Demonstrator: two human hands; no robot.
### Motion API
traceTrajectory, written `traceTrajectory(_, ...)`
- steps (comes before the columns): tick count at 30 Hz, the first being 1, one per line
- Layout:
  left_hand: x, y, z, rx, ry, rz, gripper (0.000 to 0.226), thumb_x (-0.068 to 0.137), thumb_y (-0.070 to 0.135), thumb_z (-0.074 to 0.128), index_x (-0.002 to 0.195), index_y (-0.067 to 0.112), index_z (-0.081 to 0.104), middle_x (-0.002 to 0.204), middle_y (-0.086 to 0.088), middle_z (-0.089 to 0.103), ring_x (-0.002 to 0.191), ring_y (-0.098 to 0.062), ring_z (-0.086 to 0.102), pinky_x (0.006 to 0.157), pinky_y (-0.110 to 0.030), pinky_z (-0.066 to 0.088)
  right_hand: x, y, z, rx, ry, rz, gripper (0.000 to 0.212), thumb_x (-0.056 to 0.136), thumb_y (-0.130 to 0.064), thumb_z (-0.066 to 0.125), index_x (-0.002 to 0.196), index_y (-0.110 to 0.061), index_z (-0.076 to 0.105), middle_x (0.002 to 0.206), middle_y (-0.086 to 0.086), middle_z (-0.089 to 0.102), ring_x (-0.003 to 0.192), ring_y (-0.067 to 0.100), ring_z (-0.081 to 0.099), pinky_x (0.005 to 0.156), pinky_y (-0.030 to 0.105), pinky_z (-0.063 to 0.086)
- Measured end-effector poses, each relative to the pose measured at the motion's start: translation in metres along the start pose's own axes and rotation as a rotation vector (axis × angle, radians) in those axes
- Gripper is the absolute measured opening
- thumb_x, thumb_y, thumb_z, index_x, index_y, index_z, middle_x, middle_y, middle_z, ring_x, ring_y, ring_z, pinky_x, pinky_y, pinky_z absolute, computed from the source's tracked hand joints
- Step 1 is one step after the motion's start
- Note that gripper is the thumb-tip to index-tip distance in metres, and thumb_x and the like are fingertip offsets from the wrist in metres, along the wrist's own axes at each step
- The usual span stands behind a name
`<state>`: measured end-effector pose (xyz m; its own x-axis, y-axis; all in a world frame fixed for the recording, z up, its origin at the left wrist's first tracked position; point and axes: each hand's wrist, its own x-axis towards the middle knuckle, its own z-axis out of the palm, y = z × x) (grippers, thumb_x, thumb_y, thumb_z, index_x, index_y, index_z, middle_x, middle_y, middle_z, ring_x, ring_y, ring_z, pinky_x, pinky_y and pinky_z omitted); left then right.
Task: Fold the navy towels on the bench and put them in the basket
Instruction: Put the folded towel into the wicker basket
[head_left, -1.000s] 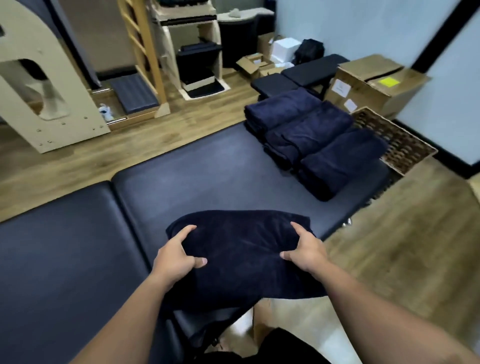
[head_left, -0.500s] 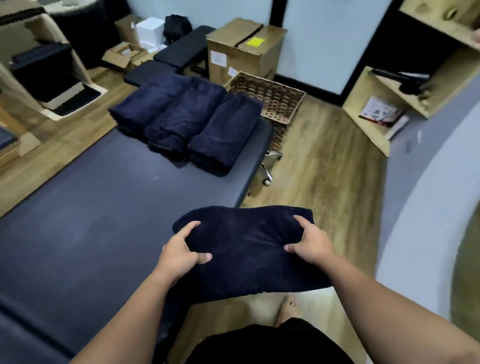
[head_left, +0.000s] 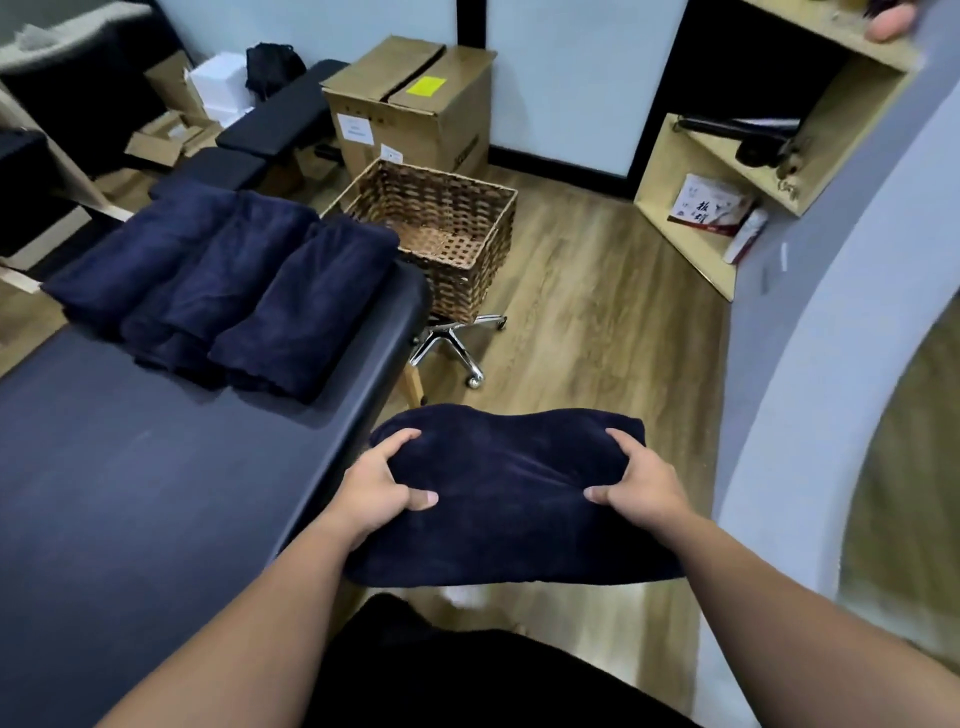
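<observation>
You hold the folded towel in the air just off the worktop's near edge, left hand and right hand clamped on its ends; it's soft, light, sags between grips, so support underneath toward the basket

Open floor is seen up to the basket, whose open top is flanked by the bench end and a cardboard box.

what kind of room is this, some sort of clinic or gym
Probably a massage or physiotherapy treatment room: a padded black bench with folded navy towels on it, a wicker basket beside it, and cardboard boxes stored along the wall.
</observation>
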<state>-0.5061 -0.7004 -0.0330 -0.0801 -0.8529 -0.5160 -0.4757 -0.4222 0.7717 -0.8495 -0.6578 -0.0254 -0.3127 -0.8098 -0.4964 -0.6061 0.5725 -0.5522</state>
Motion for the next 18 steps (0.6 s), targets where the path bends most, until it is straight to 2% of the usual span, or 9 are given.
traceTrajectory(5,0.047,0.045,0.02,0.046,0.009,0.022,0.094,0.053,0.023,0.095,0.132,0.054,0.055,0.128,0.016,0.062,0.114,-0.008,0.06,0.097,-0.032,0.051,0.053,0.002,-0.033,0.011,0.006,0.0,0.1,0.068,-0.034,0.088,0.152,-0.043,0.035,0.135,-0.008,0.059,0.125,0.021,0.055,0.104,0.037,0.046)
traceTrajectory(8,0.084,0.066,0.03,0.022,-0.014,0.016,0.091,0.061,0.013,0.094,0.136,0.046,0.055,0.128,0.017,0.06,0.112,-0.003,0.058,0.088,-0.024,0.048,0.089,-0.002,-0.05,0.025,0.005,0.003,0.099,0.071,-0.029,0.089,0.153,-0.04,0.035,0.132,-0.007,0.059,0.123,0.021,0.055,0.099,0.033,0.046)
traceTrajectory(14,0.175,0.111,0.051,-0.035,-0.082,0.022,0.09,0.063,0.004,0.092,0.137,0.039,0.057,0.124,0.013,0.065,0.108,-0.003,0.063,0.088,-0.024,0.049,0.17,-0.021,-0.096,0.012,0.01,0.037,0.098,0.073,-0.028,0.088,0.154,-0.041,0.033,0.133,-0.008,0.058,0.121,0.018,0.055,0.097,0.031,0.045)
traceTrajectory(18,0.236,0.15,0.058,-0.044,-0.109,-0.001,0.092,0.055,0.013,0.095,0.133,0.044,0.058,0.121,0.012,0.07,0.108,-0.01,0.068,0.102,-0.038,0.053,0.227,-0.046,-0.137,-0.017,0.016,0.053,0.099,0.074,-0.027,0.088,0.155,-0.041,0.032,0.141,-0.008,0.054,0.126,0.019,0.054,0.097,0.03,0.045)
